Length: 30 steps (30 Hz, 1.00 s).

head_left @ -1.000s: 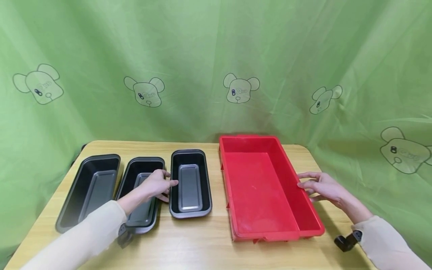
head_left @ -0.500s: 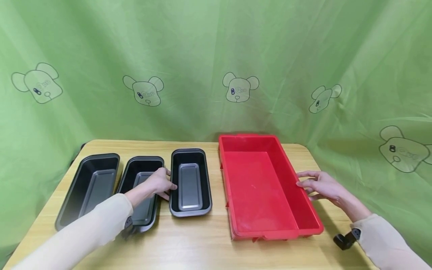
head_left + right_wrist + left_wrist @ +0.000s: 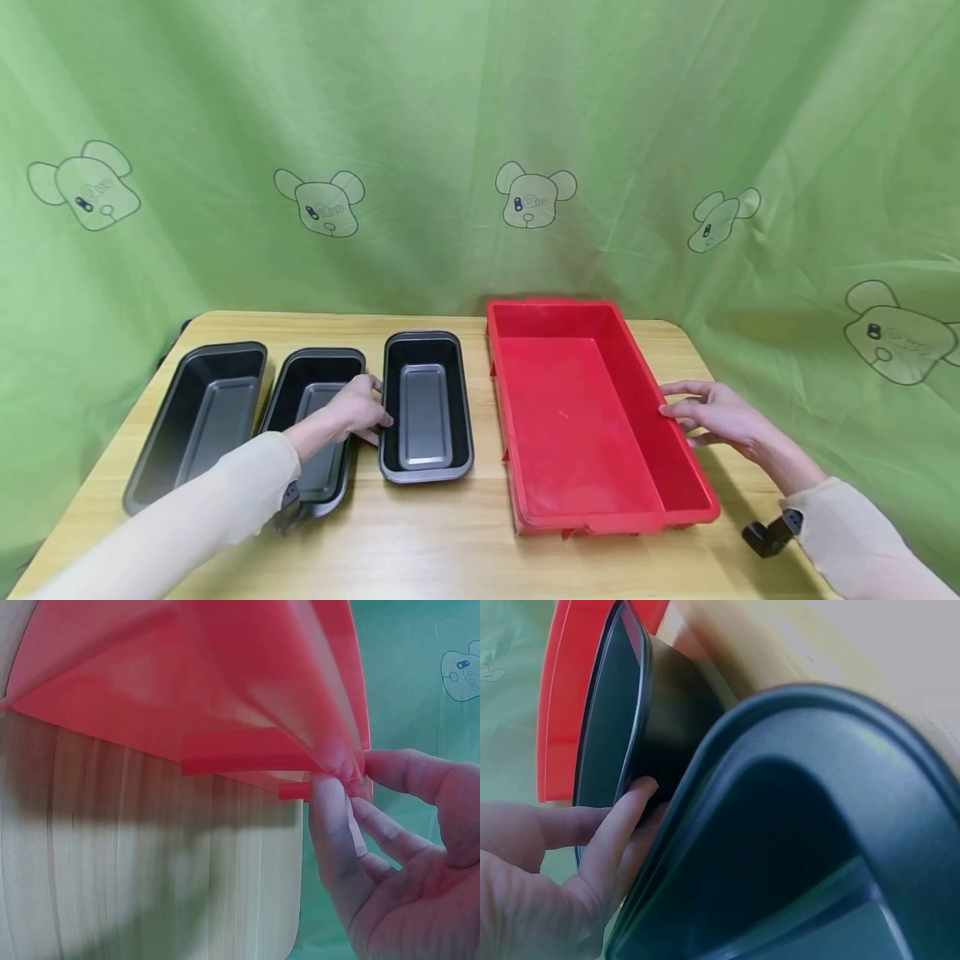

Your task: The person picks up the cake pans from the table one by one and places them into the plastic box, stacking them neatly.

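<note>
My left hand [image 3: 357,408] holds the left rim of a dark grey loaf pan [image 3: 424,417], thumb over the inside of the rim and the other fingers on the outer wall. In the left wrist view the fingers [image 3: 619,836] sit in the narrow gap between this loaf pan and the neighbouring one. My right hand [image 3: 716,417] pinches the right rim of a shallow red plastic bin [image 3: 573,417], with the thumb on the inner side. Fingers curl beneath the rim [image 3: 341,761] in the right wrist view. Nothing lies inside the held loaf pan or the bin.
Left of the held pan stands a middle loaf pan [image 3: 322,467], partly covered by my left forearm, with a second rim showing under its own. Another loaf pan [image 3: 217,425] stands at the far left. A green curtain [image 3: 420,167] hangs behind the wooden table [image 3: 420,542].
The held loaf pan has shifted slightly right, toward the red bin, with my left hand following. My right hand and the bin stay where they were.
</note>
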Each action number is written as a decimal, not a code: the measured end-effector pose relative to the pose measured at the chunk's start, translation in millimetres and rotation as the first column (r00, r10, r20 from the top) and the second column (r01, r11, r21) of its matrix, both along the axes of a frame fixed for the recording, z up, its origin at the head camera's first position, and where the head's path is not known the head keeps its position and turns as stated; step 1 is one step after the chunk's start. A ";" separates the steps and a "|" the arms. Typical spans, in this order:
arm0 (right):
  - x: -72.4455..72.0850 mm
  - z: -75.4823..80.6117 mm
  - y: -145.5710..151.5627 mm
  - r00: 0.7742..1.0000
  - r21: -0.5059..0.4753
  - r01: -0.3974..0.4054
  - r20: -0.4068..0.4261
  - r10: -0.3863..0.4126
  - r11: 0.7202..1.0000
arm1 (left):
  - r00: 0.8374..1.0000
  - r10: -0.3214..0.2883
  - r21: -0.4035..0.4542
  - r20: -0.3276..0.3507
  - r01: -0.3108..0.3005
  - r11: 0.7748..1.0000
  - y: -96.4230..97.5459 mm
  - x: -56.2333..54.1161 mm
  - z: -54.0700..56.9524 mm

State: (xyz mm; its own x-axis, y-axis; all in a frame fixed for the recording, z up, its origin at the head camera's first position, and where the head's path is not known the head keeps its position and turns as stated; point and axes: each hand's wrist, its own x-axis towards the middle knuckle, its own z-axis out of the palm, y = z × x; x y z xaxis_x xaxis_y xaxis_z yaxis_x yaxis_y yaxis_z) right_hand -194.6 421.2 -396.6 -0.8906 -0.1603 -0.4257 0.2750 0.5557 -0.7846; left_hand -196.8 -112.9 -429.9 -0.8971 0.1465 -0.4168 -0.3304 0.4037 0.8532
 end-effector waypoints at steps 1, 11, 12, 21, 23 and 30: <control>-0.1 -0.2 0.3 1.000 -0.001 0.000 0.001 0.000 1.000 | 1.000 0.003 0.009 0.003 -0.004 1.000 -0.1 0.3 -0.2; 1.2 -0.8 1.2 1.000 -0.008 -0.001 0.000 0.001 1.000 | 1.000 0.024 0.070 0.012 -0.025 0.997 -1.3 0.3 1.0; 1.2 -0.9 1.2 1.000 -0.009 0.000 0.000 0.000 1.000 | 1.000 0.025 0.075 0.014 -0.026 0.997 -1.1 0.5 1.1; 1.0 -2.0 1.9 1.000 -0.026 0.001 0.003 -0.001 1.000 | 0.999 0.024 0.105 0.022 -0.027 0.994 0.3 3.1 3.7; 0.9 -1.6 1.8 1.000 -0.029 -0.001 0.001 0.001 1.000 | 0.999 0.028 0.113 0.022 -0.030 0.993 0.3 3.3 4.9; 0.7 -1.5 2.3 1.000 -0.029 0.001 0.003 -0.001 1.000 | 1.000 0.002 0.150 -0.016 0.000 0.989 0.1 0.5 12.3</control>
State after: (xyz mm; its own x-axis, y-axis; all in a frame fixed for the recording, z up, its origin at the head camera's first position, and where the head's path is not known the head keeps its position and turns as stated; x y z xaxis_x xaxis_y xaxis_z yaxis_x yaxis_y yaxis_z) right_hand -193.9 423.5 -398.1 -0.8894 -0.1713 -0.4238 0.2783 0.5324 -0.7994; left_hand -196.3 -112.9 -417.6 -0.9036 0.2057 -0.3758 -0.3167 0.2700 0.9093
